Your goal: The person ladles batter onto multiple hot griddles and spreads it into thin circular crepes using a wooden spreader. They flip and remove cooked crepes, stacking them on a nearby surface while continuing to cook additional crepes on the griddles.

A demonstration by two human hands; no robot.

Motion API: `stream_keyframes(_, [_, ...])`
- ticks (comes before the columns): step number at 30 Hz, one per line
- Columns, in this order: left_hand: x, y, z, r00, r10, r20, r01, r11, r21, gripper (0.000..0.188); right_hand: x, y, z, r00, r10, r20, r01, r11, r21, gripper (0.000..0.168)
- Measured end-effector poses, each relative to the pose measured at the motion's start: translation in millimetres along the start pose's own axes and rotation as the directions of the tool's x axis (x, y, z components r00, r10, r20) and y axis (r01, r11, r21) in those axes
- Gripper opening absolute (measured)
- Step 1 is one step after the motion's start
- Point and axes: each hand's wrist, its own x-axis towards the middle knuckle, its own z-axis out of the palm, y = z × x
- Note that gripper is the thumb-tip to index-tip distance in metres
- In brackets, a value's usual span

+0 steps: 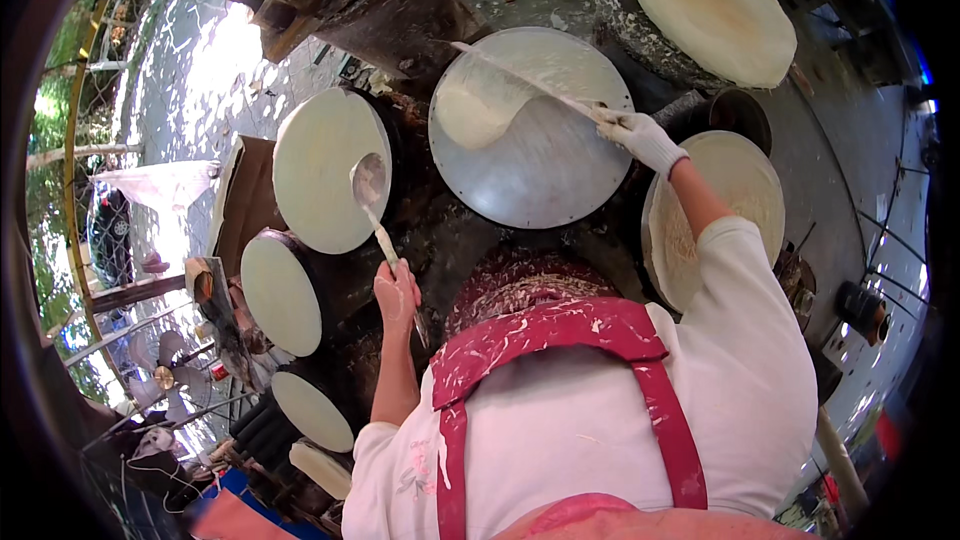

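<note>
My left hand (pixel 397 291) is bare and closed around the handle of a metal ladle (pixel 369 178), whose batter-coated bowl hangs over a round griddle (pixel 322 165) covered with pale batter. My right hand (pixel 637 136), in a white knitted glove, grips one end of a long, thin, batter-smeared spreader (pixel 525 79). The spreader lies across the middle round metal griddle (pixel 532 187). Pale batter (pixel 472 116) covers that griddle's far part, with a thicker pool at its left; bare metal shows on the near side.
More coated griddles stand at left (pixel 281 292) and lower left (pixel 311 412). Another round griddle (pixel 675 240) with a pale sheet is under my right arm. A large thin flatbread (pixel 712 11) lies at top right. A wire fence and a fan (pixel 165 377) are at left.
</note>
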Motion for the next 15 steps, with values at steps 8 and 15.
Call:
stream_keyframes(8, [89.2,-9.6,28.4,0.82,0.568,0.063,-0.49,0.643,0.588,0.024,-34.9,-13.1,-0.4,0.908,0.247,0.337,-0.213,0.967,-0.137,0.04])
stream_keyframes(15, [104.7,15.9,51.9,0.867,0.436,0.243,-0.422,0.382,0.822,0.024,19.5,23.0,5.4,0.99,-0.123,0.07,0.136,0.964,-0.23,0.044])
